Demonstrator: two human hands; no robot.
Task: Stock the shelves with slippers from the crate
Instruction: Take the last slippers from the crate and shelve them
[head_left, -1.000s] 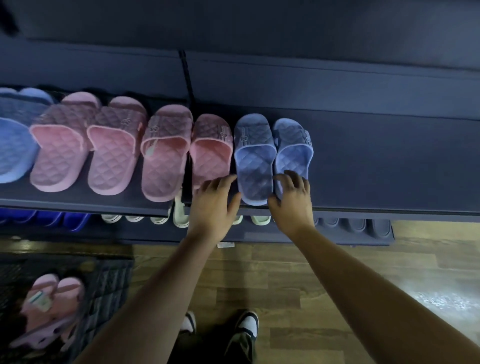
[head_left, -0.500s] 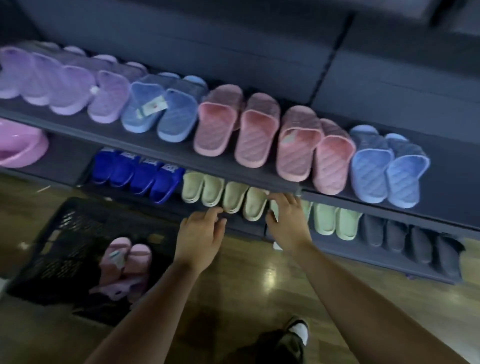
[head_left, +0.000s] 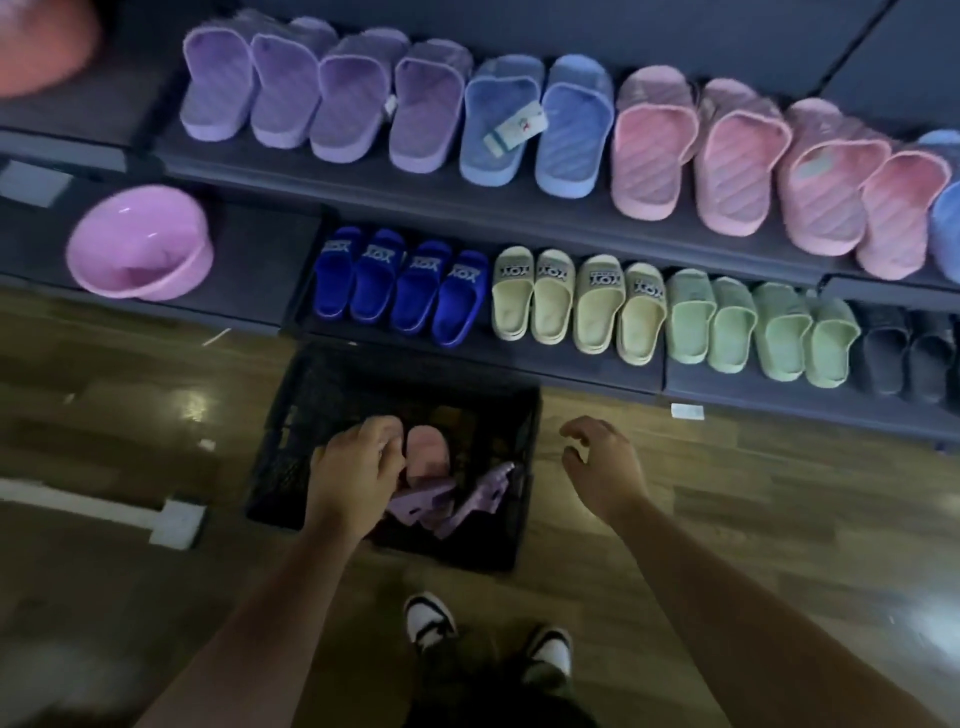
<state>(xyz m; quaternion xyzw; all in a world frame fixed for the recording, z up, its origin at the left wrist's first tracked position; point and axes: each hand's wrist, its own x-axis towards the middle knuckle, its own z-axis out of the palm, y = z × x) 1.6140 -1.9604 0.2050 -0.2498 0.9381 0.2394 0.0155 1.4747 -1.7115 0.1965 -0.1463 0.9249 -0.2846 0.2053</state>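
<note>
Left grip (head_left: 358, 467) is down inside the black crate (head_left: 311, 395), with its fingers curled over the edge of a pink slipper (head_left: 427, 451) that lies just right of the knuckles. Contact looks likely, but with the blur I can't tell if it is actually clamped on the slipper or only touching it. Two lilac slippers (head_left: 470, 499) lie tilted in the crate, just right of the left grip's wrist and below the pink one. Right grip (head_left: 602, 462) is released and grasps nothing. Its fingers are loosely curled, and it hangs over the wood floor (head_left: 727, 493), outside the crate's right wall and well apart from the left grip. The lower shelf (head_left: 519, 366) is straight ahead of both grips. From left to right it carries dark blue slippers (head_left: 374, 283), cream slippers (head_left: 550, 299), green slippers (head_left: 727, 325) and black slippers (head_left: 883, 353). The upper shelf (head_left: 322, 174) is beyond that. It carries purple slippers (head_left: 285, 96), a light blue pair (head_left: 571, 135) with a tag (head_left: 515, 127) lying between the two, then pink quilted slippers (head_left: 727, 161) off past the right grip. A pink basin (head_left: 140, 244) is on a shelf far left of the left grip. The person's shoes (head_left: 431, 618) are below both grips, behind the crate.
</note>
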